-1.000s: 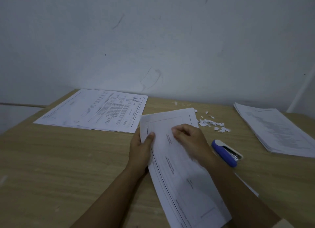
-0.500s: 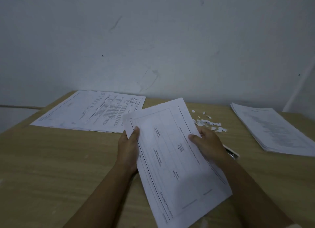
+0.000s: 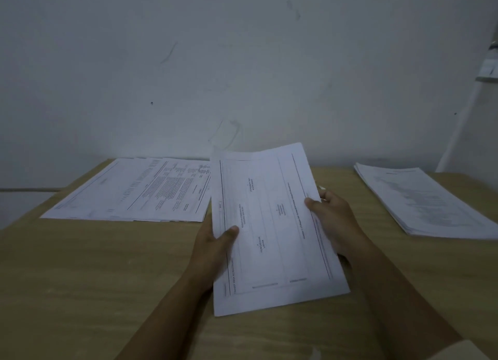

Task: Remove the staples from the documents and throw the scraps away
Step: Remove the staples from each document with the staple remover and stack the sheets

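The left hand (image 3: 213, 246) pinches the document (image 3: 269, 252) at its left edge, thumb (image 3: 230, 231) flat on top and the other fingers hidden beneath. The right hand (image 3: 334, 219) grips the opposite long edge the same way, thumb on top and fingers curled under. Between the two grips the document hangs clear of the table (image 3: 80, 279), its far end tilted up. No staple shows on it, and the print is too small to tell whether one remains.

Just beyond the left fingers lies a flat pile (image 3: 129, 190); well outside the right fingers sits a thick stack (image 3: 425, 198).

This looks like carrying freed sheets to the pile. To do it well, hold both edges level so the sheets don't fan, lower the far end first, square it to the pile, then let the thumbs go together
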